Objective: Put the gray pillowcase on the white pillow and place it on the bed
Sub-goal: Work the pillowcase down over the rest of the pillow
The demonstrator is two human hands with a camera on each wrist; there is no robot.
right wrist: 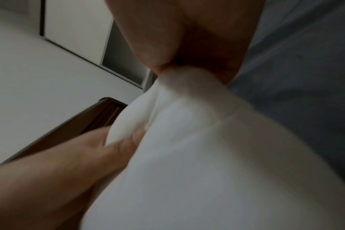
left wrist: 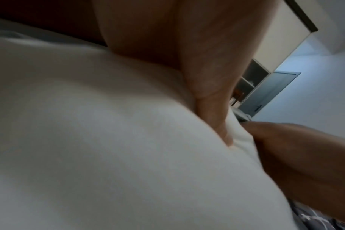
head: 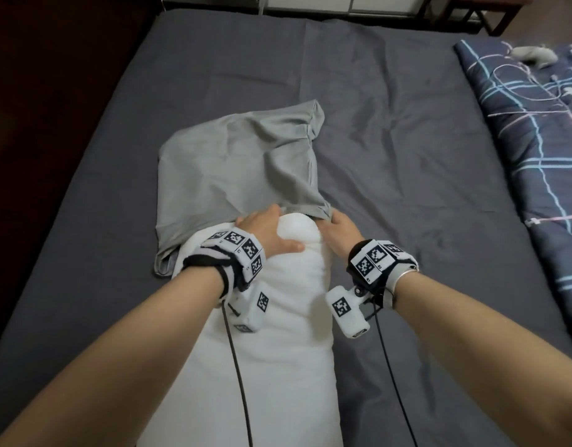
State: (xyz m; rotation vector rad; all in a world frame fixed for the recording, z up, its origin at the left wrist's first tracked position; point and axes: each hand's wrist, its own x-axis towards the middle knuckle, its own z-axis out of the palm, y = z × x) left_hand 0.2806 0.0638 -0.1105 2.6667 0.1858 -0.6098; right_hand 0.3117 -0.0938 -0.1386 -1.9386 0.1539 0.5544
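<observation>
Both hands grip the far end of the pillow (head: 278,317), squeezing it narrow at the mouth of the pillowcase (head: 239,169). The left hand (head: 268,233) lies curled over the pillow's top corner, thumb pressed into the stuffing; the right hand (head: 339,229) pinches the other corner, its fingertips hidden at the gray hem. The step in hand looks like feeding the pillow in: only its tip, at 12 o'clock from the hands, sits inside the case, and the rest runs back toward 6 o'clock on the bed (head: 407,124). The case is otherwise slack and flat. Next, I judge, the hem must be held open and drawn toward 6 o'clock. A patterned quilt (head: 529,124) lies at 2 o'clock.
</observation>
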